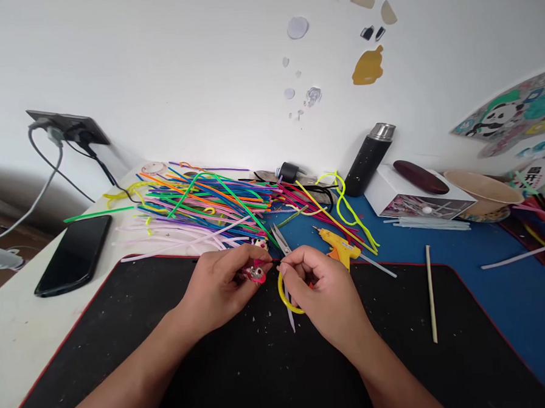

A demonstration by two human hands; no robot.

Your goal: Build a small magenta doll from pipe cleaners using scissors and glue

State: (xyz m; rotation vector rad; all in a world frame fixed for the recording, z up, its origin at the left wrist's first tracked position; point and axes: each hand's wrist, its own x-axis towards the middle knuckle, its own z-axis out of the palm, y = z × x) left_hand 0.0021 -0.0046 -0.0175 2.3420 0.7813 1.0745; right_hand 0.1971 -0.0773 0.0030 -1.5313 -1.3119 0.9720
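My left hand [222,286] is closed around a small pink and red craft piece [256,272] over the black mat [244,364]. My right hand [316,287] is closed in a pinch right beside it, fingertips meeting the pink piece, with a yellow pipe cleaner loop [286,297] hanging from the fingers. A pair of scissors [281,240] lies just behind the hands. A small panda-like figure [259,243] sits behind my left hand.
A heap of coloured pipe cleaners [199,202] lies at the back. A yellow glue gun [341,249], a thin stick [431,293], a black flask [368,159], a white box [418,199], a paper bowl [482,193] and a black phone [74,254] surround the mat.
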